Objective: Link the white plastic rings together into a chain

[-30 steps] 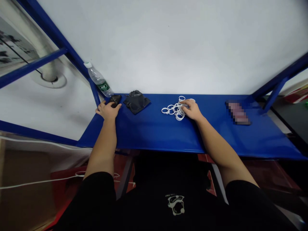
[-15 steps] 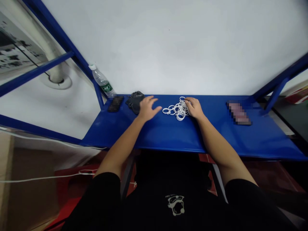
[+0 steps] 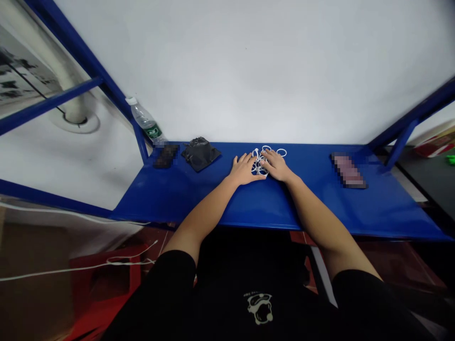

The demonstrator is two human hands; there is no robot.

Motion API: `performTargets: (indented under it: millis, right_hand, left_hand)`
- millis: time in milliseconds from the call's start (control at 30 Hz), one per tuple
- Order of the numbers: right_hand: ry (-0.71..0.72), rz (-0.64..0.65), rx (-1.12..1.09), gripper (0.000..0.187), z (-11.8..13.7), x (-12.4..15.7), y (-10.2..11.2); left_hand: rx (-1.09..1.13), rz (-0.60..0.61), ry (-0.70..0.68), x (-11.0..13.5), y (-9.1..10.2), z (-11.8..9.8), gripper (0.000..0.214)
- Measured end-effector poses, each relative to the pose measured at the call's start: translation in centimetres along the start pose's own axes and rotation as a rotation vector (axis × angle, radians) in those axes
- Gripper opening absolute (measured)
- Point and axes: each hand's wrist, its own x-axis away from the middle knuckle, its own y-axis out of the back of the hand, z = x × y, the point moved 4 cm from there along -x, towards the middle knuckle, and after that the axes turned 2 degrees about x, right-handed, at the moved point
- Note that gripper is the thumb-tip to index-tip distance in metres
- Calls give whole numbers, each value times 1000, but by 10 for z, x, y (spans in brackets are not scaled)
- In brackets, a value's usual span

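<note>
A heap of white rings lies on the blue tabletop, and several of them are partly covered by my hands. My left hand rests at the heap's left side, fingers spread and thumb stretched along its near edge. From the right, my right hand lies over the rings with its fingers apart. One loose ring sits just beyond the right fingers. Neither hand is closed around a ring.
To the left lie a crumpled black plastic bag and a blurred dark object. A clear bottle with a green label leans by the blue frame. At the right lies a blurred pinkish, phone-like object. A white wall rises behind.
My left hand has moved right, from near the black bag to the rings. My right hand has shifted slightly left over them. The rings are gathered closer between both hands, one apart.
</note>
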Motion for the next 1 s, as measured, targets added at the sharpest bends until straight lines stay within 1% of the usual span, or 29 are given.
performTargets:
  millis: [133, 267, 433, 533, 600, 667, 733, 800, 867, 1000]
  right_hand:
    - [79, 31, -26, 86, 14, 2, -1]
    - [112, 11, -51, 84, 19, 2, 1]
    - [114, -88, -58, 77, 22, 0, 9]
    - [110, -163, -62, 73, 26, 1, 16]
    - [111, -217, -66, 69, 30, 2, 21]
    - [116, -265, -70, 64, 35, 4, 27]
    - [126, -291, -77, 62, 40, 6, 31]
    - [149, -289, -89, 62, 46, 8, 33]
    - [185, -269, -99, 64, 53, 8, 32]
    - [269, -216, -114, 60, 65, 9, 28]
  left_hand:
    - [4, -10, 35, 0, 2, 2, 105]
    - [7, -34, 47, -1, 4, 9, 99]
    - [14, -110, 97, -3, 3, 22, 86]
    - [34, -143, 89, -5, 0, 25, 82]
    - [50, -196, 59, -5, -1, 24, 82]
    - [75, -280, 8, -4, 2, 21, 79]
    - [107, -377, -63, 0, 7, 17, 69]
    - [135, -457, -142, 4, 11, 12, 55]
    - [158, -499, -214, 7, 13, 8, 43]
    - [200, -510, -318, 8, 11, 5, 31]
